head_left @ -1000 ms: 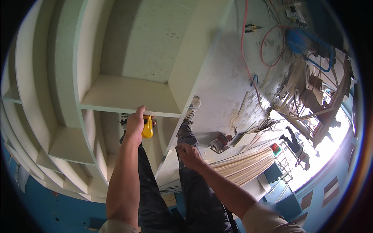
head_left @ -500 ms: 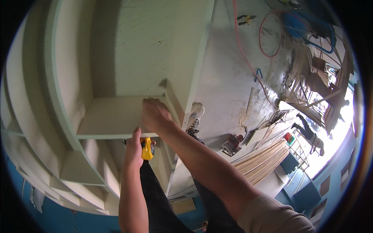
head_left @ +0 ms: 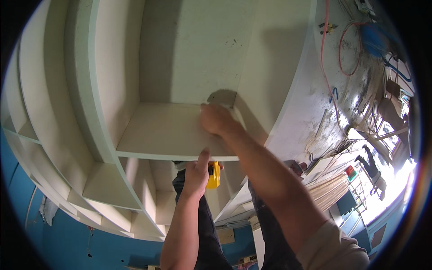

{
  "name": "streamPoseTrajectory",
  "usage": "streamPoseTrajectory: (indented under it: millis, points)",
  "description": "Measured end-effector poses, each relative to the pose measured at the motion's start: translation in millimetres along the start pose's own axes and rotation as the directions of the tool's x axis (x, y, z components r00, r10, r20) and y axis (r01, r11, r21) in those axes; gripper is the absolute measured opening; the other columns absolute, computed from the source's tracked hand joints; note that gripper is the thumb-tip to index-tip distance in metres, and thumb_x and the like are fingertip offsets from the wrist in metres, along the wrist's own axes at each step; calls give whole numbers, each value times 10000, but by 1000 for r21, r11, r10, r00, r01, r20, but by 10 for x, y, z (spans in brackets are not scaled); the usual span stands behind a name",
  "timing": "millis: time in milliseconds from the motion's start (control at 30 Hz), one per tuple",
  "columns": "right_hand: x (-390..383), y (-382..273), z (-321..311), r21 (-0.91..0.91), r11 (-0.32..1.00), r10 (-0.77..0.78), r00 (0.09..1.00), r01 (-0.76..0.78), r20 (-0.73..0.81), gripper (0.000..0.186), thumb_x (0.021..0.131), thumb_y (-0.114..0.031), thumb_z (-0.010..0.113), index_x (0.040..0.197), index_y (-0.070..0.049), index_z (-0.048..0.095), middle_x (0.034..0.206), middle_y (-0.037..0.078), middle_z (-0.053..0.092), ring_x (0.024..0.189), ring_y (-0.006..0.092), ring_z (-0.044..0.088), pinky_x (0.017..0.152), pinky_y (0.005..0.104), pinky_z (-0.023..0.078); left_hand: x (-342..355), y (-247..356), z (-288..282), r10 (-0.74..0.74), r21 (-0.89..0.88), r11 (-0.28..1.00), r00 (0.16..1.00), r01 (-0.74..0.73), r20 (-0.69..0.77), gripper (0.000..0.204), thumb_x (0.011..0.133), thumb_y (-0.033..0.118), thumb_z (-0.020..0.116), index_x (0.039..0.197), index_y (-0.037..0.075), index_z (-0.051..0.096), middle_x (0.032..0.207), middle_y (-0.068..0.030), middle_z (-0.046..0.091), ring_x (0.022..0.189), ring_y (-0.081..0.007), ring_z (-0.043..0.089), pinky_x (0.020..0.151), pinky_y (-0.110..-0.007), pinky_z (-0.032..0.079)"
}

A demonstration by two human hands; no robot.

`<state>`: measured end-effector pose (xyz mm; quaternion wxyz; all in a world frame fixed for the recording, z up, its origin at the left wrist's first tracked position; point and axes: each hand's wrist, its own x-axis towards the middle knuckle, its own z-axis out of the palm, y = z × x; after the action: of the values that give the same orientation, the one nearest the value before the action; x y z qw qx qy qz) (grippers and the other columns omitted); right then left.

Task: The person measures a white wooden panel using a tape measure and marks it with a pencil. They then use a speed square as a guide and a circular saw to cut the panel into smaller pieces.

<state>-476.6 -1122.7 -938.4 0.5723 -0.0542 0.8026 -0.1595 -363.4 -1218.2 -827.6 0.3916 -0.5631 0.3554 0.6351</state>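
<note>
My left hand [head_left: 197, 177] holds a yellow tape measure [head_left: 213, 180] just below the front edge of a cream shelf board [head_left: 153, 135], its thumb up against that edge. My right hand [head_left: 216, 118] reaches over the board, fingers curled in near the back corner of the compartment; whether they hold anything is hidden. Around them is a cream wooden cabinet [head_left: 98, 90] of many compartments, with a speckled back panel [head_left: 198, 54] behind my right hand. My legs [head_left: 207, 229] show below it.
To the right lie a red hose [head_left: 322, 49], pliers [head_left: 327, 29], a blue tank [head_left: 374, 38], a stack of wood strips [head_left: 330, 189] and scrap boards. A co-worker [head_left: 371, 168] is at the far right. A blue wall [head_left: 67, 238] shows lower left.
My right hand has moved from beside my right leg up over the board into the compartment. My left hand still grips the tape measure. The whole view has shifted somewhat.
</note>
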Motion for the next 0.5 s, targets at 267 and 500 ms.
streamPoseTrajectory:
  millis: [267, 500]
  points:
    - [-1630, 93, -223, -123, 918, -378, 739, 377, -557, 273, 852, -133, 549, 1073, 22, 594, 929, 199, 679, 842, 355, 676, 697, 444, 558, -584, -227, -28, -50, -43, 997, 960, 64, 274, 236, 967, 266, 579, 966, 34, 618, 826, -83, 644, 744, -171, 629, 670, -293, 498]
    - [-4154, 208, -210, -171, 843, -536, 770, 510, -347, 178, 849, -190, 574, 982, -104, 654, 933, 147, 625, 773, 345, 649, 610, 476, 533, -2427, -708, 293, 280, 413, 805, 886, -426, 369, 248, 956, 201, 510, 1068, 11, 625, 950, -110, 645, 909, -219, 624, 828, -326, 481]
